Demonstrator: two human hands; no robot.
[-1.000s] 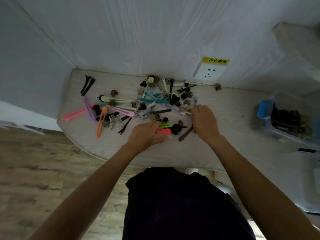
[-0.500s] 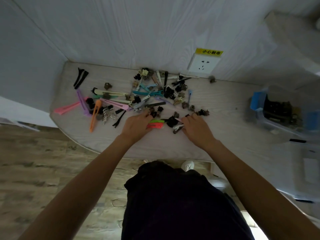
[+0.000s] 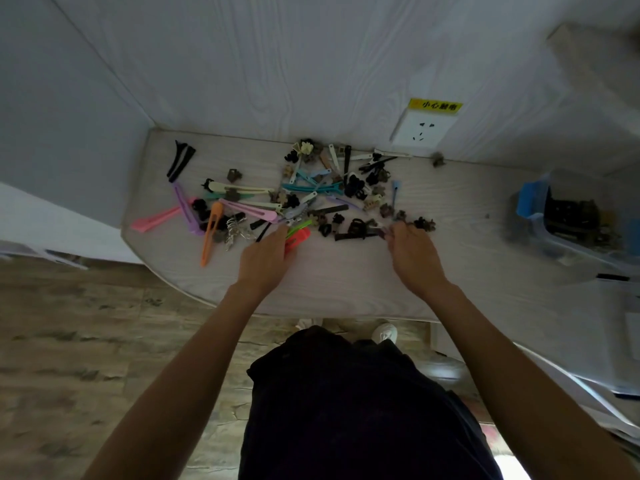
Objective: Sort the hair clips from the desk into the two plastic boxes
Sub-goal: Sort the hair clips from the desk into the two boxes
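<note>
- One view only, the head camera, worn on the person and looking forward and steeply down over the desk [image 3: 346,289].
- Wide-angle lens: wall lines bowed toward the frame edges.
- Both forearms entered from 6 o'clock; the clip pile [image 3: 304,199] lay near centre, close range.
- A plastic box [image 3: 568,220] sat at 3 o'clock, the wall socket [image 3: 422,131] toward 1 o'clock.
- No second view shared the scene.

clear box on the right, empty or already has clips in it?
Not empty. The clear plastic box holds a pile of dark clips seen through its wall; how full it is, cannot tell.
</note>
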